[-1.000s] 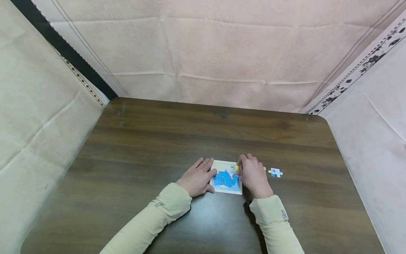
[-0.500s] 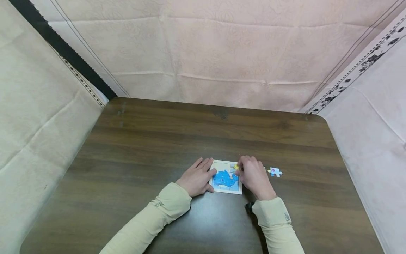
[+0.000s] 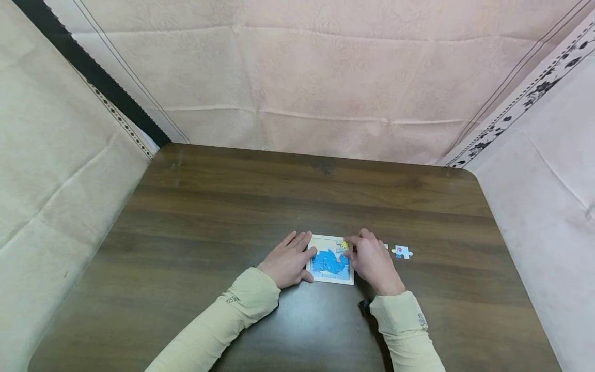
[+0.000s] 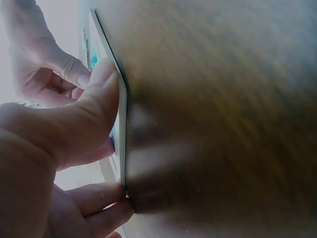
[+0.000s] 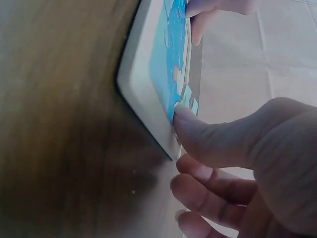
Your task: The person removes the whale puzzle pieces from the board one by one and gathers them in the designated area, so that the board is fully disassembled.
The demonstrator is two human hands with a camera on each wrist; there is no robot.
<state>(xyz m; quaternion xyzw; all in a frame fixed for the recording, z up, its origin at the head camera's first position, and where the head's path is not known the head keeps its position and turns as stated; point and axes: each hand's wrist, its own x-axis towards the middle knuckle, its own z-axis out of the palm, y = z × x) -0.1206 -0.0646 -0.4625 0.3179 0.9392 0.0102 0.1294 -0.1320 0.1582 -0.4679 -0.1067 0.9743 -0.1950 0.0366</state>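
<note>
Left hand [image 3: 286, 261], fingers outstretched, rests on the left edge of a square, pale-framed blue-whale puzzle [image 3: 330, 263] on a brown wood-grained table [image 3: 279, 196]; the right hand [image 3: 372, 262] hides the puzzle's right edge, whether gripping anything I can't tell.

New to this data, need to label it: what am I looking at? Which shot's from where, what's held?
No machine here: a person works bare-handed. The wide picture comes from a camera worn on the head, looking forward and down. The two close-ups come from cameras on the wrists, one each.

On the wooden table lies a puzzle board showing a blue whale. To its right is a loose piece; a second piece is mostly hidden behind the right hand.

The left hand rests on the board's left edge. The right thumb and index finger are at its right side, near a yellow sun; whether they pinch a piece isn't clear.
</note>
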